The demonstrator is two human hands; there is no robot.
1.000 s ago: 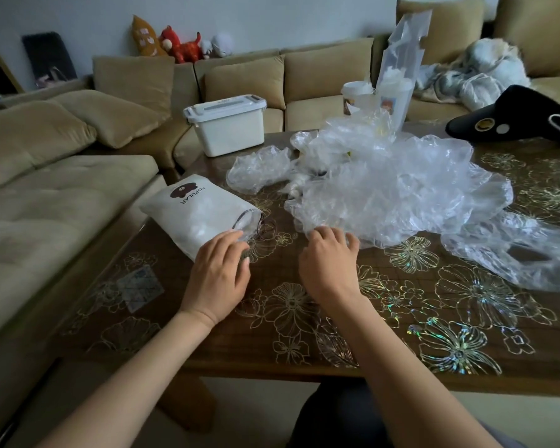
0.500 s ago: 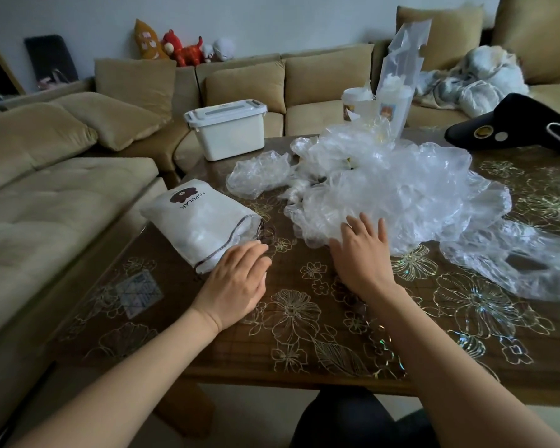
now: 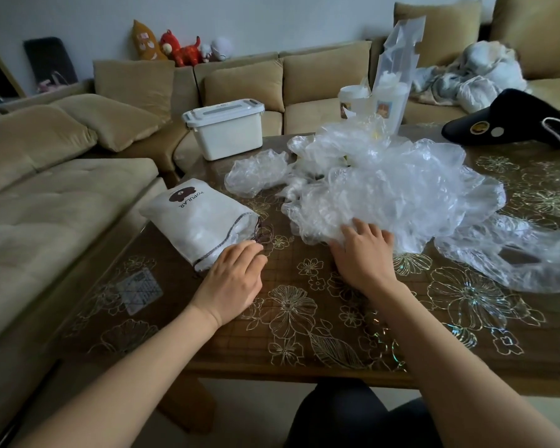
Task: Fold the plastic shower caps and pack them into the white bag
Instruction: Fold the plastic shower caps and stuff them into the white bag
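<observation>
A white drawstring bag [image 3: 197, 218] lies on the left of the brown table [image 3: 320, 321], its mouth toward me and clear plastic showing inside. My left hand [image 3: 232, 279] rests on the table just below the bag's mouth, fingers loosely bent, touching its lower corner. A big heap of crumpled clear shower caps [image 3: 392, 192] fills the table's middle. My right hand [image 3: 364, 253] lies on the heap's near edge, fingers spread and reaching into the plastic. A smaller wad of plastic [image 3: 256, 171] sits apart at the heap's left.
A white lidded box [image 3: 227, 129] stands at the table's far left. Two cups and a tall clear packet [image 3: 395, 76] stand behind the heap. A black cap [image 3: 508, 122] lies far right. More loose plastic [image 3: 514, 253] trails right. Beige sofas surround the table.
My right hand has moved forward and right from the bare table onto the heap's near edge. My left hand has slid back off the bag's mouth to its lower corner.
</observation>
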